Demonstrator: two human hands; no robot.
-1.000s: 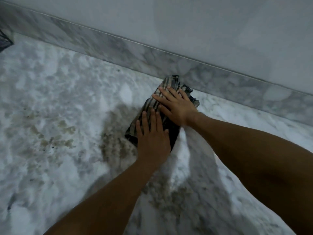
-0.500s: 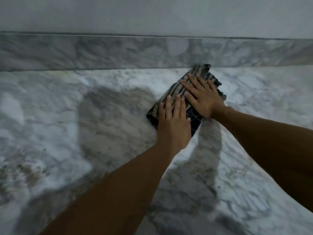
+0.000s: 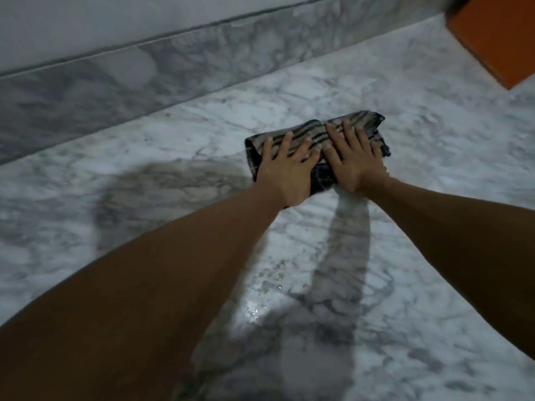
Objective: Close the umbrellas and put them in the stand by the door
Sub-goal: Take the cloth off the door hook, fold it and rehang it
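Note:
No umbrella or stand is in the head view. A folded checked cloth [image 3: 307, 134], beige with dark stripes, lies flat on the marble floor [image 3: 173, 169]. My left hand [image 3: 285, 172] presses flat on its left half with the fingers spread. My right hand [image 3: 351, 157] presses flat on its right half, also with spread fingers. Neither hand curls around the cloth. Both forearms reach in from the bottom of the view.
A grey marble skirting [image 3: 144, 70] runs along the wall at the back. The corner of an orange object [image 3: 498, 39] sits at the top right. Small water drops [image 3: 269, 287] glisten on the floor between my arms.
Both hands have slid the cloth along the floor, away from the skirting. The view has swung, and the orange object has come into sight at the top right.

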